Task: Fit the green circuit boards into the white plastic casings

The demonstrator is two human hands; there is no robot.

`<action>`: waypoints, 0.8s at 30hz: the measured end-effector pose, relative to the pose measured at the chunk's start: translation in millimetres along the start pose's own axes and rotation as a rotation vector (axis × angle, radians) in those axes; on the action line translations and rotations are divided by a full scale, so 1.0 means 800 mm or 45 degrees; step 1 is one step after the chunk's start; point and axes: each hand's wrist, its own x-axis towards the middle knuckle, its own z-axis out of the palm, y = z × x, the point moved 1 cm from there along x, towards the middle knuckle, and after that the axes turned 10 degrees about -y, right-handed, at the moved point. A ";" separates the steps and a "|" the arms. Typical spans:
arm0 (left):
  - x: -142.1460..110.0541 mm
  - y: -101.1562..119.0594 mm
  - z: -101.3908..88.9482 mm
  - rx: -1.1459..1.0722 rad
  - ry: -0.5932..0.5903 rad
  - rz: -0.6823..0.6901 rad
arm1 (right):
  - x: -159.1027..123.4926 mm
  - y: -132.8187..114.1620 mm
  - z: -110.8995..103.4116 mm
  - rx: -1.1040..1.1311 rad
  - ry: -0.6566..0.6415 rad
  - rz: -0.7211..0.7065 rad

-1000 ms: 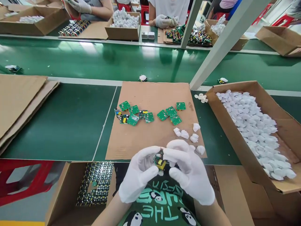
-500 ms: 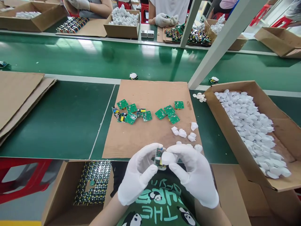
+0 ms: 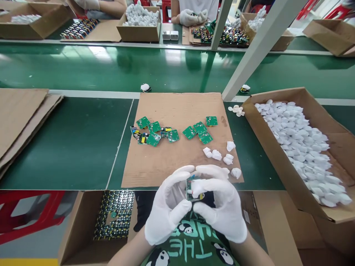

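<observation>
In white gloves, both my hands meet over the cardboard's near edge around a small circuit board (image 3: 189, 187). My left hand (image 3: 169, 207) is closed on the board's left side, gripping it between thumb and fingers. Curled against its right side, my right hand (image 3: 220, 203) presses a small white piece to the board; that piece is hard to tell from the glove. Several crumpled white pieces (image 3: 216, 154) lie just beyond my right hand. Farther off, green circuit boards (image 3: 199, 128) rest in two loose groups on the cardboard sheet (image 3: 166, 166).
A carton of white pieces (image 3: 302, 147) stands at the right. A carton of boards (image 3: 116, 214) sits below the table edge. Beyond runs a green conveyor (image 3: 111, 70) carrying two board assemblies. A slanted white post (image 3: 257, 51) rises right of the cardboard. Co-workers sit across.
My right hand has moved left and closed in on the board, covering the white piece. The assemblies on the conveyor have shifted left, and the view has tilted slightly.
</observation>
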 end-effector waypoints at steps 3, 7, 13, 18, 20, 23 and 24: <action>0.002 0.006 -0.006 -0.033 -0.082 -0.082 | 0.006 0.001 -0.006 -0.130 -0.166 -0.104; 0.007 0.020 -0.011 -0.059 -0.185 -0.513 | 0.016 -0.005 -0.019 -0.267 -0.477 -0.262; 0.005 0.032 0.001 -0.136 -0.254 -0.664 | 0.016 0.005 -0.009 -0.256 -0.338 -0.425; 0.001 0.029 0.007 -0.126 -0.277 -0.601 | 0.003 0.009 -0.003 -0.252 -0.236 -0.500; 0.002 0.028 0.007 -0.021 -0.254 -0.522 | 0.000 0.008 -0.004 -0.264 -0.212 -0.486; 0.002 0.025 0.004 -0.021 -0.308 -0.527 | -0.002 0.009 -0.004 -0.279 -0.188 -0.548; 0.002 0.023 0.004 -0.065 -0.359 -0.557 | -0.003 0.009 -0.003 -0.280 -0.186 -0.565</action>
